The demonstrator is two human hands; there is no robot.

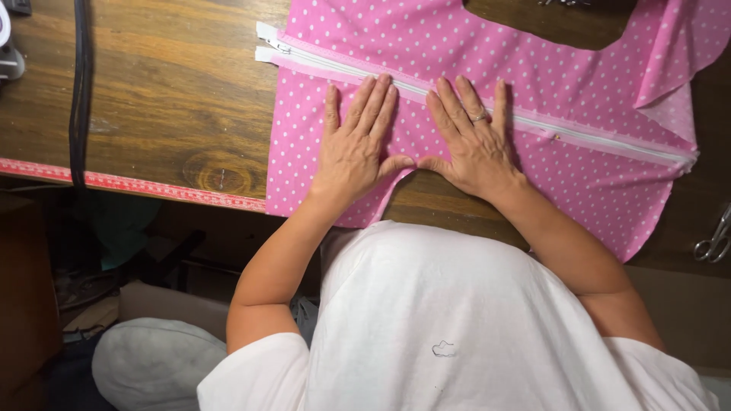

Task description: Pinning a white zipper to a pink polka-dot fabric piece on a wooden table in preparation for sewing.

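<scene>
- Pink fabric [457, 68] with white dots, spread flat over the wooden surface [167, 91], its near edge hanging slightly past the surface's front edge.
- White zipper [609, 139] running across the fabric from upper left to lower right, loose tape ends [266, 42] sticking out past the cloth's left edge.
- Left hand [354, 152] pressed palm-down on the fabric, fingers spread narrowly, fingertips reaching up to the zipper line; nothing gripped.
- Right hand [472, 148] likewise flat and open on the cloth just beside the left, thumbs almost touching, a ring [480, 116] on one finger; fingertips touching the zipper; nothing gripped.
- Curved cut-out in the fabric at the top, bare wood showing through; a folded-over corner of cloth [670, 68] at the far right.
- Red measuring tape [137, 185] fixed along the front edge of the surface, left of the fabric.
- Dark cable [80, 91] lying across the surface at far left, well apart from the hands.
- Scissors [716, 240] at the right edge of the view, partly cut off, apart from the cloth.
- White shirt [457, 327] filling the lower middle of the view.
</scene>
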